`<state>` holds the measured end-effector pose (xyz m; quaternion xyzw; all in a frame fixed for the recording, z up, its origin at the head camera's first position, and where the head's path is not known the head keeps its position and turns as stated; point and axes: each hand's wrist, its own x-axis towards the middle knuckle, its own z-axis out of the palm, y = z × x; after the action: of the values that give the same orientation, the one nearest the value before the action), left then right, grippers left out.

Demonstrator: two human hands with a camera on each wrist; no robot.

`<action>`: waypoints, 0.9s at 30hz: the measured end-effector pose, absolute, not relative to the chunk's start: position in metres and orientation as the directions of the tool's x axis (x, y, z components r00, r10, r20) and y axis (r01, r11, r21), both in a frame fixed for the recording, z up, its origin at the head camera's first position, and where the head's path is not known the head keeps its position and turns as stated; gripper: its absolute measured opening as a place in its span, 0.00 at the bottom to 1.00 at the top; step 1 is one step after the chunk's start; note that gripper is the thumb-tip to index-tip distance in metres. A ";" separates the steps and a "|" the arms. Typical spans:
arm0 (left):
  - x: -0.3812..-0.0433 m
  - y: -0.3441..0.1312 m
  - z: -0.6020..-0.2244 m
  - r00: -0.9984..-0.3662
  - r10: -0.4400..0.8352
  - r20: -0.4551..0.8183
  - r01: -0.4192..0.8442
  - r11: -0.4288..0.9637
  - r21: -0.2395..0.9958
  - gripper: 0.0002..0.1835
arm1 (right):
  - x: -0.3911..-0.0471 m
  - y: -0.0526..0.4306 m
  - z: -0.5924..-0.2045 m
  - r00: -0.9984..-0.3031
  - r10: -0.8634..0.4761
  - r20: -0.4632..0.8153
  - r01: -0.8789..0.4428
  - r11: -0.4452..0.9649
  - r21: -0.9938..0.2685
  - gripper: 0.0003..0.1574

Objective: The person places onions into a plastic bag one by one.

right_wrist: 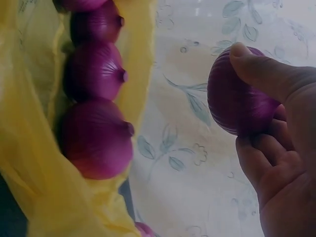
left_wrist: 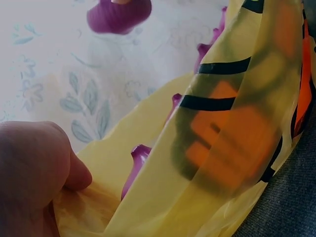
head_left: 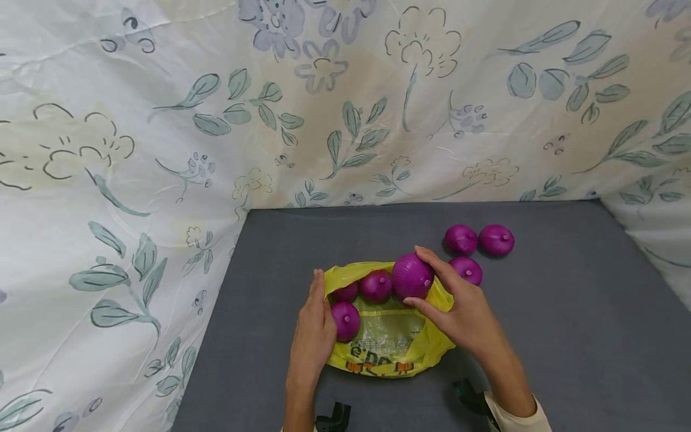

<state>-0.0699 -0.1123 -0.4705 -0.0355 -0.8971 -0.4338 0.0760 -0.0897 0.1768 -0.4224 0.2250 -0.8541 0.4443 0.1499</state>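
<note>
A yellow plastic bag with black and orange print lies with its mouth open on the grey table. Several purple onions sit inside it, lined up along one side in the right wrist view. My left hand holds the bag's left edge, its thumb against the yellow plastic in the left wrist view. Between thumb and fingers, my right hand grips another onion, raised over the bag's right side. That held onion also appears at the top of the left wrist view.
Three loose onions, among them a far right one and a nearer one, rest on the table beyond my right hand. A floral-patterned cloth hangs behind the grey table and along its sides.
</note>
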 end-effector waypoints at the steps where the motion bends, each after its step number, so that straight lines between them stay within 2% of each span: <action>1: -0.070 -0.112 -0.470 -0.986 -0.003 0.164 0.127 0.623 0.772 0.33 | -0.090 0.175 -0.423 -0.854 -0.260 0.451 -0.518 0.505 -0.690 0.63; 8: -0.070 -0.112 -0.469 -0.986 -0.008 0.168 0.124 0.638 0.760 0.34 | -0.091 0.169 -0.430 -0.849 -0.323 0.418 -0.527 0.483 -0.699 0.62; 21: -0.072 -0.112 -0.470 -0.986 -0.008 0.165 0.122 0.634 0.764 0.34 | -0.093 0.148 -0.450 -0.793 -0.491 0.360 -0.577 0.417 -0.703 0.56; 27: -0.073 -0.112 -0.470 -0.986 -0.005 0.169 0.126 0.645 0.753 0.33 | -0.093 0.140 -0.456 -0.799 -0.518 0.306 -0.567 0.481 -0.668 0.56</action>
<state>-0.0734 -0.1115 -0.4696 -0.0336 -0.9037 -0.4197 0.0779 -0.0932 0.1405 -0.4556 0.3153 -0.8600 0.4000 0.0310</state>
